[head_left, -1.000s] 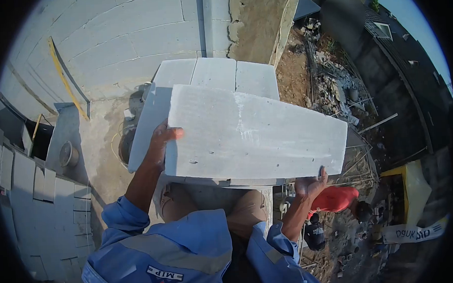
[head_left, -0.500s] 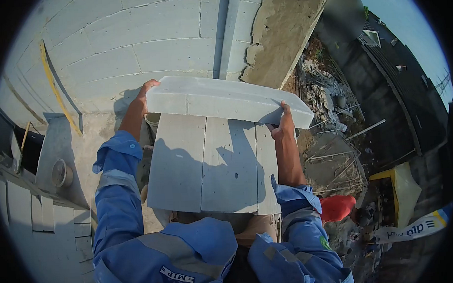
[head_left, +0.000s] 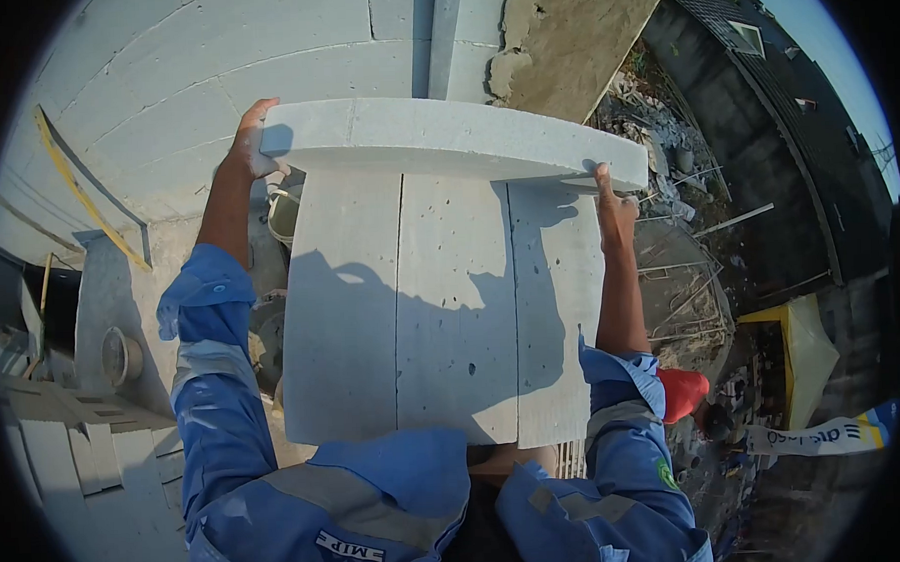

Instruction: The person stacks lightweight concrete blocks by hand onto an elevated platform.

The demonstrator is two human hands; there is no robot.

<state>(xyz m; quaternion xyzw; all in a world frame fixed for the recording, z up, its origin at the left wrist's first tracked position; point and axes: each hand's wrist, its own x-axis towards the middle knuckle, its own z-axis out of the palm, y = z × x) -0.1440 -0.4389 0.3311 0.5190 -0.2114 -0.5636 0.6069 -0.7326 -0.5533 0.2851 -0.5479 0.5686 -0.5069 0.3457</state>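
Note:
A long pale-grey concrete block [head_left: 455, 132] spans between my hands at the far end of a platform of similar blocks [head_left: 346, 285]. My left hand [head_left: 255, 141] is closed around its left end, thumb underneath at the lower edge. At the other end my right hand [head_left: 616, 208] grips the lower right corner, thumb up against the near face. The fingers behind the block are hidden. The block slopes slightly down to the right in this view. Shadows of my head and arms fall across the platform.
A pale block wall [head_left: 293, 49] rises ahead, with a rough mortar strip [head_left: 561, 39] beside it. A bucket [head_left: 284, 215] stands left of the platform, another bucket [head_left: 123, 355] farther left. Stacked blocks [head_left: 91, 512] lie lower left. Rubble [head_left: 648, 125] and a person in red [head_left: 682, 394] are down right.
Both hands have carried the block farther forward, toward the wall, and it has turned so that less of its upper face shows. More of the platform's right-hand block is visible.

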